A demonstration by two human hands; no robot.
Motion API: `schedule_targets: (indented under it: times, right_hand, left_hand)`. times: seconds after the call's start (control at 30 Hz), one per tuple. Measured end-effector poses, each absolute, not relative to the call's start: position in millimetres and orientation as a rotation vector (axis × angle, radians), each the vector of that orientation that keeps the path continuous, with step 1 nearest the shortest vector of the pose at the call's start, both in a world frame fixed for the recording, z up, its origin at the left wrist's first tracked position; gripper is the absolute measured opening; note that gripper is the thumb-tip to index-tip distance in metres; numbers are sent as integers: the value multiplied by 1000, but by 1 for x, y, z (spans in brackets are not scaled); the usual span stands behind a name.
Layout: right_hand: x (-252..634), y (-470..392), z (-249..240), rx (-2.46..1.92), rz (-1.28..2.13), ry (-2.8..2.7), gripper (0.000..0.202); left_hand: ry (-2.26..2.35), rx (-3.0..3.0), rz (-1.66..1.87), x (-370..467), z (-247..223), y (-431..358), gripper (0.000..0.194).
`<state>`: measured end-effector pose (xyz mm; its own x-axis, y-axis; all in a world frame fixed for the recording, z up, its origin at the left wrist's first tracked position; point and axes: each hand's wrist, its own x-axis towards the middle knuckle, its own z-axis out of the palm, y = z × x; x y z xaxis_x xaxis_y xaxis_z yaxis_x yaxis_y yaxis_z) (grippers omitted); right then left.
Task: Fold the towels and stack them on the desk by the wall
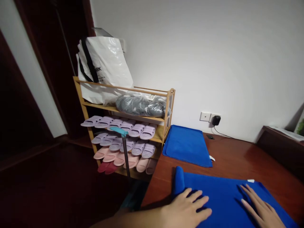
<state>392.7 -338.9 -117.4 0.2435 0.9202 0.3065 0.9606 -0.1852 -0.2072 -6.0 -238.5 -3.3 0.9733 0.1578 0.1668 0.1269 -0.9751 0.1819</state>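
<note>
A blue cloth with a white tag lies spread on the reddish-brown table, its left edge rolled or folded over into a thick tube. My left hand rests on the cloth close to that rolled edge, fingers spread and stretched out. Over the right part of the same cloth is my right hand, its fingers extended; whether it presses on the fabric I cannot tell. Farther back, a flat stack of blue cloths lies against the wall, another white tag showing at its corner.
Left of the table stands a wooden shoe rack with several lilac and pink slippers. On top are a white bag and grey items in clear plastic. A teal-topped handle stands before it. A black charger is plugged in.
</note>
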Motion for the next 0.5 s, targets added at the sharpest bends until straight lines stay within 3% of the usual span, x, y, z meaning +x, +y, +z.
schedule_targets:
  times: [0.13, 0.33, 0.5]
  right_hand:
    - [404, -329, -132, -2224, -2, -1816, 61]
    - [409, -335, -132, -2213, 0, -1762, 59]
    - [429, -341, -127, -2109, 28, -1798, 58]
  left_hand:
    - [387, 2861, 146, -36, -9, -226, 52]
    - [752, 2752, 44, -103, 32, -218, 71]
    - [888, 2673, 125, -126, 37, -215, 46]
